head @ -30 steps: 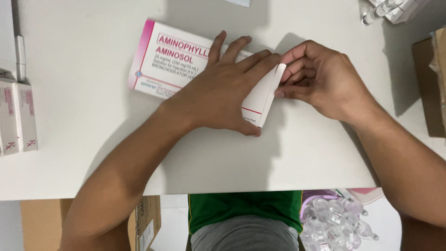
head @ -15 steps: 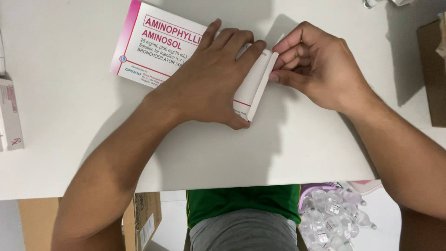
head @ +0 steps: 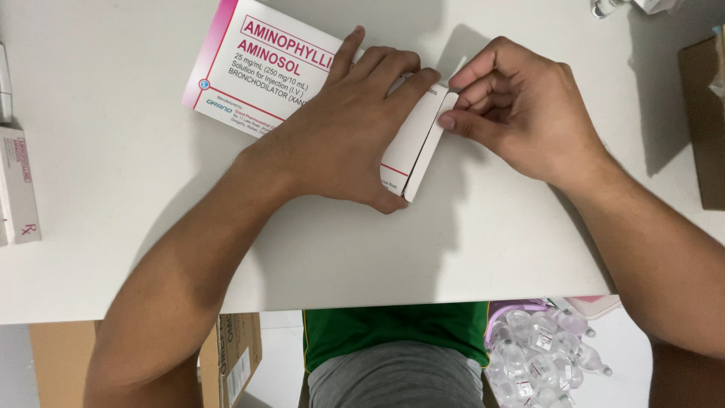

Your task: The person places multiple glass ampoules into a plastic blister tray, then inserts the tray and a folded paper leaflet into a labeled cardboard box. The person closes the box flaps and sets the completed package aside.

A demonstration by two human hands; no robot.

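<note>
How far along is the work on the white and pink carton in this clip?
Done: the white and pink carton lies flat on the white table, pinned under the left hand. In hand: the right hand pinches the end flap, which stands open at an angle. Left: the flap is not yet closed. Whether the carton is filled cannot be seen.

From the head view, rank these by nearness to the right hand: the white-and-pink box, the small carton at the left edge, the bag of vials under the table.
1. White-and-pink box: touching the right hand, at its end flap.
2. Bag of vials: below the table edge, lower right.
3. Small carton: far left edge.
</note>
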